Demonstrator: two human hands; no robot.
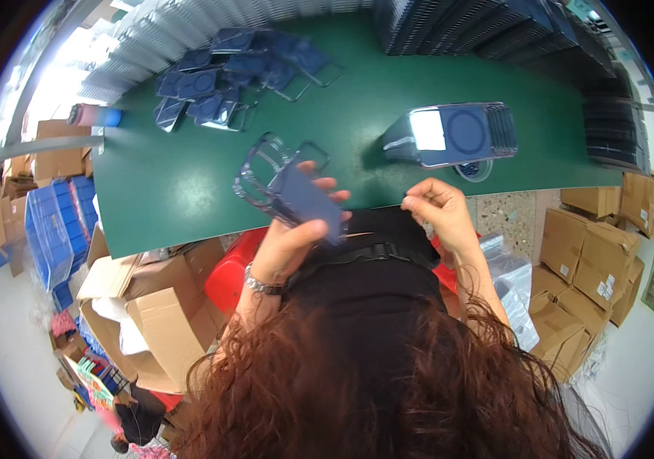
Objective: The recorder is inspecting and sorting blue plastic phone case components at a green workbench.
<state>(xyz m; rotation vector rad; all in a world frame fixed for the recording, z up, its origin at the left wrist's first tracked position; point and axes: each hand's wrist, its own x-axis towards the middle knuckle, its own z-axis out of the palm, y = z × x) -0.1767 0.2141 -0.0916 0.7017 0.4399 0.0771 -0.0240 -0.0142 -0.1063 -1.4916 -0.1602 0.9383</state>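
A green table (166, 191) spreads ahead of both grips; a pile of cases (227, 73) lies beyond the left, a case stack (464, 134) just past the right. The left hand (293, 236) curls around a dark phone case (308, 203); the right hand (443, 214) pinches thumb to forefinger, contents unclear.

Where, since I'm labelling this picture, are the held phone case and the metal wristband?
Phone case (303, 199): head view, on its flat dark-blue panel.
Metal wristband (263, 286): head view, on its links.
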